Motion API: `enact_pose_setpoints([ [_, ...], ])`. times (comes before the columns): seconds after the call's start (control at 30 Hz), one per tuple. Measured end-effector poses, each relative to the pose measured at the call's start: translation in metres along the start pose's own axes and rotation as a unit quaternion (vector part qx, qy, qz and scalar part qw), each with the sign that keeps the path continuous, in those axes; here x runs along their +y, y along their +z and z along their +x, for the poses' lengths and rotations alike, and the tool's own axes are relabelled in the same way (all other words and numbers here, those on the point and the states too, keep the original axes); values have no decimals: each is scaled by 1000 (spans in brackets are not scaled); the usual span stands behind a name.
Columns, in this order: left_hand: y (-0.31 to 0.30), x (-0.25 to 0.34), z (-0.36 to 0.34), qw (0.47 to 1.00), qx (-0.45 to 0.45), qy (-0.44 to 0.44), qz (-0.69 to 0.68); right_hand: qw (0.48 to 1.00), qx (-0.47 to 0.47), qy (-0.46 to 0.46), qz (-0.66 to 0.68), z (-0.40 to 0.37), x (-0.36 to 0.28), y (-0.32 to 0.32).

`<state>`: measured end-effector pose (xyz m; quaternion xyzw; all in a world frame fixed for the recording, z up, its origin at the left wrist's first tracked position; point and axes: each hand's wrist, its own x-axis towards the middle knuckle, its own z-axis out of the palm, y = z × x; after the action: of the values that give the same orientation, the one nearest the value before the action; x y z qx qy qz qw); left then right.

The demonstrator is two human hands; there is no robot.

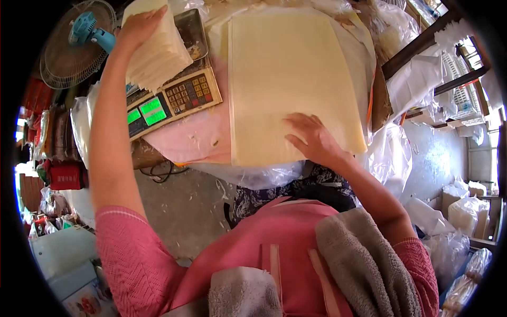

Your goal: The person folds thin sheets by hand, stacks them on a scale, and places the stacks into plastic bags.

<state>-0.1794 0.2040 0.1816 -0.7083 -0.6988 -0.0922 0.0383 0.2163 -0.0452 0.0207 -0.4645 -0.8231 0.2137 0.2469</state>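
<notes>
My left hand [142, 26] is stretched out over a thick stack of thin cream-coloured sheets [161, 55], its palm down on the top near the far end. The fingertips lie at the stack's upper edge, and the thumb is hard to make out. Beneath the stack is a digital scale [214, 87] with lit green displays and a keypad. To the right, a large pale yellow sheet or pile of sheets [285, 68] lies flat on the worktable. My right hand [314, 138] is over its near right part, fingers spread and holding nothing.
A fan with a teal motor [84, 30] stands beyond the scale at the left. Pink cloth or paper [185, 140] covers the near table edge. Clear plastic [391, 153] hangs at the right, beside a dark frame [412, 50]. Bagged goods [467, 214] stand further right.
</notes>
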Motion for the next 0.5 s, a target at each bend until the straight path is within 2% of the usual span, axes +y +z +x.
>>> enact_pose_setpoints([
  [0.03, 8, 3, -16, 983, 162, 68, 46, 999, -25, -25, -20, -1, -10, 0],
  [0.07, 17, 5, -34, 933, 320, 135, 90, 997, -49, -50, -39, 0, -20, 0],
  [0.13, 18, 53, -100, 902, 389, 181, -44, 989, -72, -105, -70, 3, -36, 5],
  [0.17, 26, 75, -129, 880, 394, 203, -172, 984, -79, -132, -86, 4, -39, 9],
  [0.27, 65, 97, -188, 895, 338, 177, -231, 961, -100, -207, -154, 7, -41, 18],
  [0.33, 76, 107, -222, 907, 293, 119, -278, 936, -114, -243, -226, 10, -38, 23],
  [0.4, 97, 109, -243, 895, 306, 147, -289, 993, -31, -103, -52, 17, -45, 3],
  [0.43, 107, 113, -260, 903, 195, 116, -366, 999, 14, -34, 36, 22, -44, -8],
  [0.47, 114, 120, -273, 893, 79, 85, -435, 985, 116, 4, 128, 30, -31, -15],
  [0.5, 115, 130, -278, 893, 26, 146, -425, 981, 119, 37, 152, 35, -26, -33],
])
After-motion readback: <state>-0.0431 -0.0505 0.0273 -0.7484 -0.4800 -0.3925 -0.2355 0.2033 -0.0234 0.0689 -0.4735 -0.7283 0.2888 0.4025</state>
